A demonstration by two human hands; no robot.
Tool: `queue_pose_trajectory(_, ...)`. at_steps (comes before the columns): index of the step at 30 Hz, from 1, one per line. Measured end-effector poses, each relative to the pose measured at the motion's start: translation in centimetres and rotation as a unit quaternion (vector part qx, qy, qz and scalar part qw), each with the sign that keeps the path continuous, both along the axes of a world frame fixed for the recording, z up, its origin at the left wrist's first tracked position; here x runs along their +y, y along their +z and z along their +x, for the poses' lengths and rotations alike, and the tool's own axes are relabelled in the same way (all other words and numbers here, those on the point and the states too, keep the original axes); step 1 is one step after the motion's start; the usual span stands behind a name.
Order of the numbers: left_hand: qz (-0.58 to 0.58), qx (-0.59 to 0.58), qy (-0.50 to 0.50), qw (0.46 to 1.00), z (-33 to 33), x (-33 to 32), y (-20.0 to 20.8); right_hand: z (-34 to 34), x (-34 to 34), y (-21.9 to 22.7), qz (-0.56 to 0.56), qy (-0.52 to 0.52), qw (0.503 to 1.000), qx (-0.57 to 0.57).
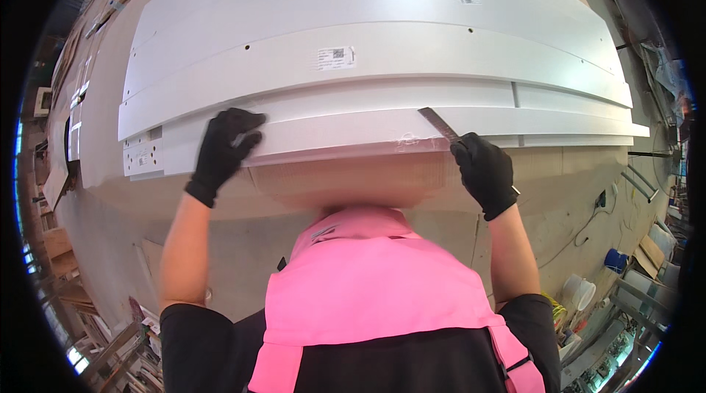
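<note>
A stack of long white panels [382,3] lies in front of me, overlapping in steps, with a printed label [336,58] on one board. My right hand [484,172], in a black glove, is closed round a knife-like tool with a long, flat, dark blade [439,124]. The blade points up and left across the nearest white board [353,128]. My left hand [226,141], also gloved, is over the left part of that board, thumb and fingers apart with nothing between them. Whether it touches the board I cannot tell. Clear crumpled film or tape [412,141] clings to the board's near edge.
Brown cardboard [353,176] is under the stack on my side. On the floor to the right are a cable [592,224], a blue bucket [616,261] and a white bucket [579,292]. Boards and wood pieces [59,242] lie along the left.
</note>
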State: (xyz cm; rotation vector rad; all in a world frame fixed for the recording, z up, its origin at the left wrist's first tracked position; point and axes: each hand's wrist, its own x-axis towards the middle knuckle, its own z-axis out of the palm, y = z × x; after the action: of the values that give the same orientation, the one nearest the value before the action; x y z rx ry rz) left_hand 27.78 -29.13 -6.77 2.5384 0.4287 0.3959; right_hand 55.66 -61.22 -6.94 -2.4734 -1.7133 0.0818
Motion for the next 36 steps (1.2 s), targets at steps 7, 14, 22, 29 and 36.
queue_pose_trajectory(7,-0.264,0.189,0.035,0.945,-1.1,6.0,0.7,-7.4,6.6,-0.2,0.01,-0.029,0.997,0.078)
queue_pose_trajectory(14,-0.215,0.258,-0.039,0.941,0.4,7.6,1.3,-14.8,12.3,0.2,0.031,-0.048,0.995,0.078)
queue_pose_trajectory(22,-0.144,0.266,-0.147,0.942,1.9,8.4,1.6,-21.1,17.4,-0.2,0.044,-0.02,0.996,0.081)
queue_pose_trajectory(29,-0.152,0.263,-0.158,0.939,2.0,8.6,1.4,-23.9,19.4,-1.0,0.012,-0.035,0.994,0.105)
queue_pose_trajectory(36,-0.158,0.247,-0.157,0.943,1.9,8.9,1.1,-27.3,21.8,-2.2,0.035,0.059,0.991,0.115)
